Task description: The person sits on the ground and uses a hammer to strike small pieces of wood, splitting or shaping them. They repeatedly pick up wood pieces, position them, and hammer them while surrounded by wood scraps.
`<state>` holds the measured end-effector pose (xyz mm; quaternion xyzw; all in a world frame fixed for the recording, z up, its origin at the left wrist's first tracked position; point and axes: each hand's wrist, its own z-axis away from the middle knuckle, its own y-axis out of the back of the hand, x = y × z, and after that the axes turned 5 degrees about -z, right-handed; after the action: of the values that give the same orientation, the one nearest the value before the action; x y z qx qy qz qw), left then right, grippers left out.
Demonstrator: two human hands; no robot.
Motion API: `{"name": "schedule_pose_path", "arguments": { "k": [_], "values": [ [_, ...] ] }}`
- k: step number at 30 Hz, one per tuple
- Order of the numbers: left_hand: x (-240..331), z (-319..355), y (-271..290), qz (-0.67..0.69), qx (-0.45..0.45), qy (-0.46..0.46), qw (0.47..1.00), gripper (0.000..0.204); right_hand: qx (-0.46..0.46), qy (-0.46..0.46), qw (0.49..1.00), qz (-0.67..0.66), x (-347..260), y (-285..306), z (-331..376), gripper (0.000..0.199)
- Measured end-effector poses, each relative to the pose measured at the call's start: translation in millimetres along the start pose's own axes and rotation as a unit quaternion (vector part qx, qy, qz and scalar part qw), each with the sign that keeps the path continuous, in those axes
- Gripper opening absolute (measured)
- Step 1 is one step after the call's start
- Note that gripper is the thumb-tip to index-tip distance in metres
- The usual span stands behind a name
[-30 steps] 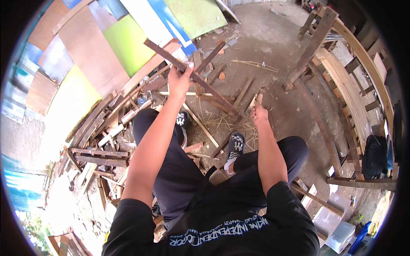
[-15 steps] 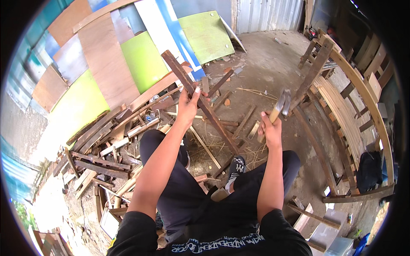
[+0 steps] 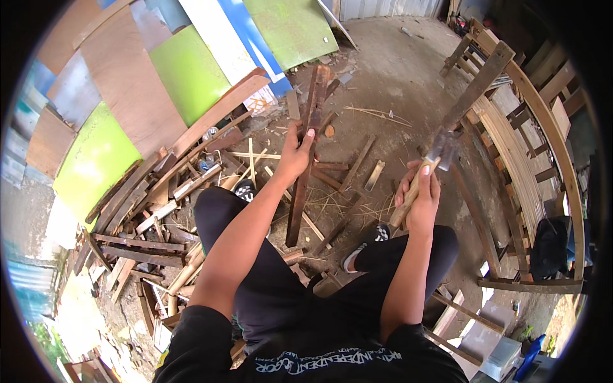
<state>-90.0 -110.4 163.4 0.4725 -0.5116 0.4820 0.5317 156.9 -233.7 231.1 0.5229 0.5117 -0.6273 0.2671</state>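
Note:
My left hand [image 3: 295, 153] is closed round the middle of a dark brown wooden batten [image 3: 298, 207], thumb along its face. The batten stands almost upright in the view, its lower end near my left knee. In my right hand [image 3: 424, 199] is a claw hammer [image 3: 410, 196], gripped by its light wooden handle. The metal head is smeared by motion and points up and to the right, apart from the batten. Below my hands, between my feet, several short wood offcuts [image 3: 375, 175] and thin splinters lie on the ground.
A heap of scrap timber [image 3: 143, 246] lies to my left, beneath leaning green and brown panels [image 3: 191, 70]. On my right stands a wooden frame [image 3: 562, 147] beside stacked slats [image 3: 507, 156]. A dark bag [image 3: 550, 249] rests against it. Concrete floor [image 3: 389, 70] stretches ahead.
The batten has turned from a slant to nearly upright, and its lower end has swung left toward my knee. My right hand with the hammer has shifted slightly right, and the hammer has tilted.

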Motion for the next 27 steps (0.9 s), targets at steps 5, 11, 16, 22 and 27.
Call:
{"name": "schedule_pose_path", "arguments": {
  "k": [5,11,16,22,27],
  "values": [
    [-64.5,-19.2,-22.1,-0.073,-0.053,0.029,0.996,0.032,0.065,-0.133,0.980,0.130,68.3,59.3,2.3,0.039],
    [-107.2,-18.3,-47.5,-0.298,-0.114,0.039,0.947,0.045,0.164,-0.165,0.973,0.002,91.8,80.3,-16.4,0.047],
    [-146.4,-32.2,-55.1,-0.385,-0.171,0.041,0.906,0.067,0.231,-0.120,0.965,-0.022,23.6,81.1,-18.0,0.052],
    [-184.0,-18.4,-88.9,-0.393,-0.228,0.018,0.890,0.077,0.176,0.017,0.983,0.048,-91.3,122.0,5.9,0.060],
    [-236.0,-19.7,-98.1,-0.455,-0.241,0.011,0.857,0.073,0.061,0.028,0.984,0.167,-127.5,170.1,-53.3,0.045]
  ]
}}
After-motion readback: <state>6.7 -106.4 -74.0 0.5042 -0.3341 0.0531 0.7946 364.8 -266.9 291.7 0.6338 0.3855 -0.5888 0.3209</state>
